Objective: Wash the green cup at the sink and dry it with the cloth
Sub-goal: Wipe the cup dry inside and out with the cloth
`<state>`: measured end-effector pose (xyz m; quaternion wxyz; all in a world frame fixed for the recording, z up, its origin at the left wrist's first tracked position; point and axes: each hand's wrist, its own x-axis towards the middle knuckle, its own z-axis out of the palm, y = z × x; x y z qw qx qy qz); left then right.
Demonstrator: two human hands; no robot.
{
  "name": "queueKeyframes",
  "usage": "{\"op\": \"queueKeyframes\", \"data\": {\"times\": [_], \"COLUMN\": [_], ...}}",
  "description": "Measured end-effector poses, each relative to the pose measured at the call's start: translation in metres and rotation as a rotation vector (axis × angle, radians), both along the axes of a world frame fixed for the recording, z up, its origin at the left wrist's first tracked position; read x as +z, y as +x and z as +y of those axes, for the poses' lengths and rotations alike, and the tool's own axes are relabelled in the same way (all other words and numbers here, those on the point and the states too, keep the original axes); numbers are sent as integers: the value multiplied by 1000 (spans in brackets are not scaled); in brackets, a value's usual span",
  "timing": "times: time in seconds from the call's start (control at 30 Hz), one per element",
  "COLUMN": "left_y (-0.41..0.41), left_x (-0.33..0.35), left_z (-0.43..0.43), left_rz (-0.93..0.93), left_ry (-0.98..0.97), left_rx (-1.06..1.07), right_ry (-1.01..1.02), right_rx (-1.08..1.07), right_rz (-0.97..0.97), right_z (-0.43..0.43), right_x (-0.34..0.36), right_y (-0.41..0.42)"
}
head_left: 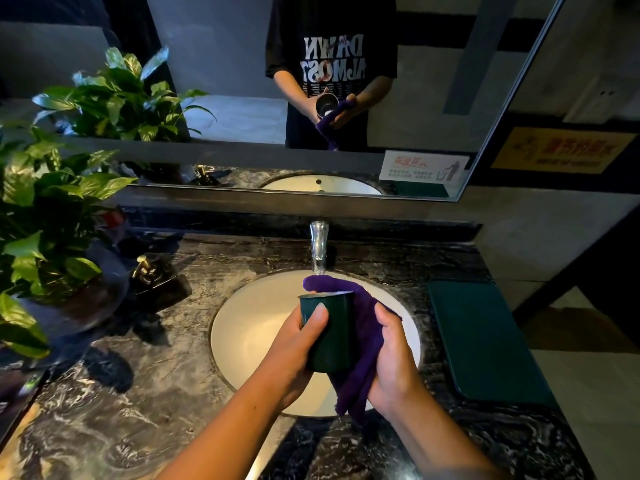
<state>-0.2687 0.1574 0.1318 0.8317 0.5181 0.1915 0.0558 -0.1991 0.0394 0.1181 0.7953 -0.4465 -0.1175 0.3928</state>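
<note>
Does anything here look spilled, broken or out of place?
Nothing stands out. The left hand holds the cup over the sink, and the right hand grips the cloth against its side. No spill or damage shows.

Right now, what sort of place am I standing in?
Probably a shared or public washroom: a white basin is sunk in a dark marble counter under a tap, a wide mirror spans the wall behind, and a printed notice sits in the mirror's corner.
</note>
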Motion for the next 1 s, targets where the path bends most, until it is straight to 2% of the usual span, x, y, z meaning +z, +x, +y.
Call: {"op": "queueKeyframes", "data": {"times": [0.17, 0.43, 0.77, 0.9, 1.0], "left_y": [4, 4, -4, -5, -4], "left_x": [-1, -7, -19, -21, -20], "left_z": [-1, 1, 4, 4, 6], "left_rz": [-12, 3, -49, -58, -16], "left_ry": [-62, -251, -369, -348, -200], "left_rx": [-58, -12, -31, -41, -20], "right_ry": [18, -14, 7, -62, -76], "right_rx": [-31, -39, -61, -87, -112], "right_rz": [79, 223, 349, 337, 321], "right_z": [-2, -1, -4, -2, -1], "right_x": [1, -3, -7, -9, -10], "right_y": [-2, -7, -14, -14, -10]}}
